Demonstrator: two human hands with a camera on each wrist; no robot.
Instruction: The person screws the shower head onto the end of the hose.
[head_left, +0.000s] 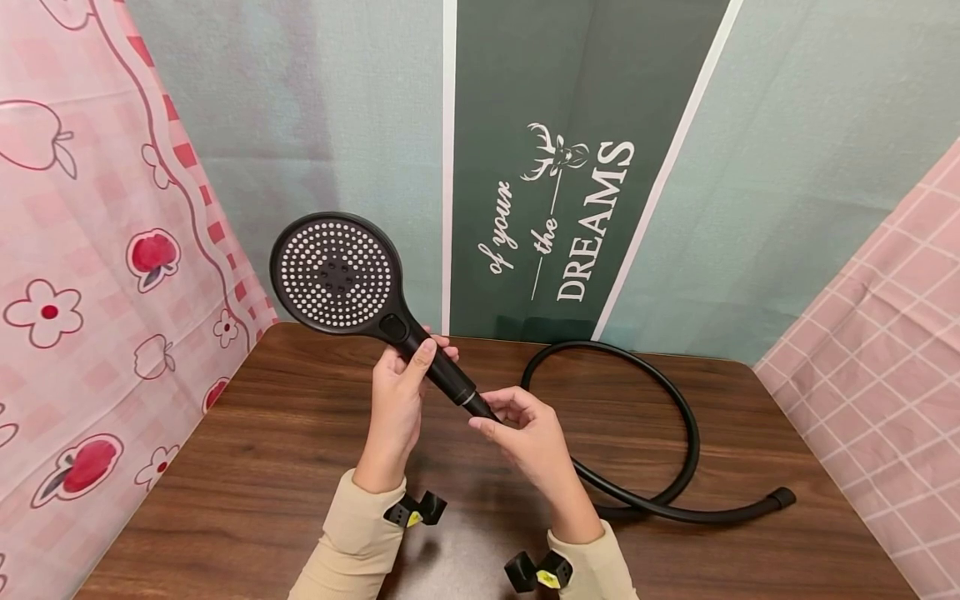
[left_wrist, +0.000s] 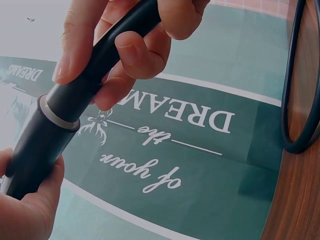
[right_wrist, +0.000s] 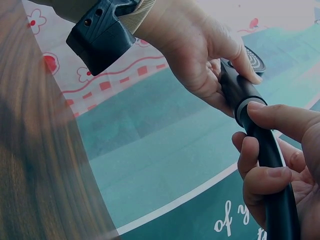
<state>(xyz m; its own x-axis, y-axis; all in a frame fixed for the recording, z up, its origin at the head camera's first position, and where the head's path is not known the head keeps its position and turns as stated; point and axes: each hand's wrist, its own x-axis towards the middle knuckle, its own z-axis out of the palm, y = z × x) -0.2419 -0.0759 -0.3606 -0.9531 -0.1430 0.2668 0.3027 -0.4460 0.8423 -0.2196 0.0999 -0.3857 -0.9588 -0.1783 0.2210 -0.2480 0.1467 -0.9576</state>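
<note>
A black shower head (head_left: 337, 273) is held up above the table, its round face of pale nozzles toward the head camera. My left hand (head_left: 397, 396) grips its handle, thumb along the front. At the handle's lower end, my right hand (head_left: 532, 429) pinches the end fitting of a black shower hose (head_left: 693, 433) between thumb and fingers. The fitting lines up with the handle, and a pale ring (left_wrist: 57, 117) shows at the joint in the left wrist view. How deep the fitting sits inside cannot be seen. The rest of the hose loops over the table on the right.
The hose's other end (head_left: 783, 497) lies loose near the right side of the brown wooden table (head_left: 285, 467). A green printed cloth (head_left: 510, 100) hangs behind, with pink patterned cloths at left (head_left: 75, 333) and right (head_left: 885, 350). Small black cameras sit at both wrists.
</note>
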